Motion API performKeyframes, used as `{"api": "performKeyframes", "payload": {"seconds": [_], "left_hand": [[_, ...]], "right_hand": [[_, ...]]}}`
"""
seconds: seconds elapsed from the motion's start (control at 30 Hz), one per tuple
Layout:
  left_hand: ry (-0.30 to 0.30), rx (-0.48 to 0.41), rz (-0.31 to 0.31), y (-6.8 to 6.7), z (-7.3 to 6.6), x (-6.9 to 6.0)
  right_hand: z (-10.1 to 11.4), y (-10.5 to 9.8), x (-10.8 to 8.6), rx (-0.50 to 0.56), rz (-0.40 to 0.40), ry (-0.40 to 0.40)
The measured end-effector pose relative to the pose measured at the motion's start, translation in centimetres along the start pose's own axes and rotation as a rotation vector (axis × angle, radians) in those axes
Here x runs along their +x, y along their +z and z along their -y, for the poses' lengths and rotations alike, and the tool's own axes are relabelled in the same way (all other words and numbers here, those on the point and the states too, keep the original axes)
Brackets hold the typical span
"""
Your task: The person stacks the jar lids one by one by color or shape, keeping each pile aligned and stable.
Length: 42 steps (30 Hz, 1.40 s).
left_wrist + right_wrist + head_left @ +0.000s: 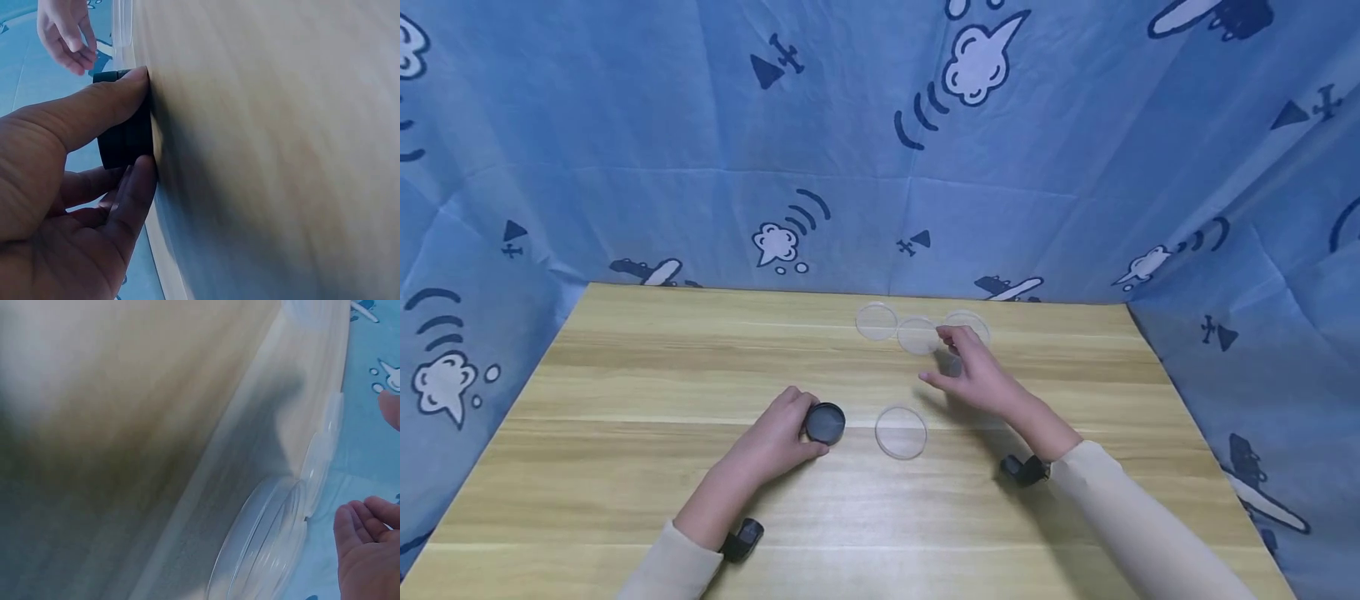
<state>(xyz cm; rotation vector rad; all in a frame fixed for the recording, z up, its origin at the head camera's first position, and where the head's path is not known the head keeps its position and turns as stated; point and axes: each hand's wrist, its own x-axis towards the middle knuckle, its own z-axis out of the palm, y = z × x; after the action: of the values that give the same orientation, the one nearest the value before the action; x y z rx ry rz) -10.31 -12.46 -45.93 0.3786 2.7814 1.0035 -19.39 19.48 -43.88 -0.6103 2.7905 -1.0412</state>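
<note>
My left hand (786,433) grips a short black cylinder (825,424) with a rim and a greyish round top, which rests on the table. Thumb and fingers lie on its side in the left wrist view, where the cylinder (128,128) stands partly hidden behind them. My right hand (981,379) is held above the table, thumb and fingers apart, with nothing between them. Nearest to it is a clear round dish (967,317), partly covered by the hand in the head view. Another clear dish (901,432) lies alone, right of the black cylinder.
Two more clear round dishes, one in the middle (917,336) and one on the left (876,321), lie near the back edge of the wooden table (700,350). A blue patterned curtain (850,125) hangs behind and at both sides.
</note>
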Motion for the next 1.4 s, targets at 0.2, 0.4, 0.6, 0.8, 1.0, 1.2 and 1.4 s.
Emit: {"api": "performKeyframes", "payload": {"seconds": [0.2, 0.4, 0.6, 0.8, 1.0, 1.2, 1.4], "left_hand": [[-0.011, 0.004, 0.011, -0.1, -0.1, 0.2], [-0.013, 0.009, 0.015, 0.0, -0.2, 0.1], [-0.012, 0.011, 0.011, 0.0, -0.1, 0.0], [-0.013, 0.008, 0.008, 0.1, 0.0, 0.0], [0.002, 0.007, 0.003, 0.1, -0.1, 0.0], [-0.012, 0.0, 0.007, 0.3, -0.1, 0.1], [-0.02, -0.008, 0.008, 0.3, 0.0, 0.0]], "right_hand": [[-0.8, -0.2, 1.6, -0.014, -0.005, 0.005], [-1.5, -0.1, 2.9, -0.072, 0.017, 0.036], [-2.1, 0.1, 4.2, -0.109, 0.047, 0.049], [-2.0, 0.1, 5.4, -0.134, 0.085, 0.053], [-2.0, 0.0, 6.1, -0.178, 0.128, 0.064], [-1.9, -0.1, 6.5, -0.197, 0.158, 0.097], [-2.0, 0.2, 6.8, -0.224, 0.18, 0.105]]}}
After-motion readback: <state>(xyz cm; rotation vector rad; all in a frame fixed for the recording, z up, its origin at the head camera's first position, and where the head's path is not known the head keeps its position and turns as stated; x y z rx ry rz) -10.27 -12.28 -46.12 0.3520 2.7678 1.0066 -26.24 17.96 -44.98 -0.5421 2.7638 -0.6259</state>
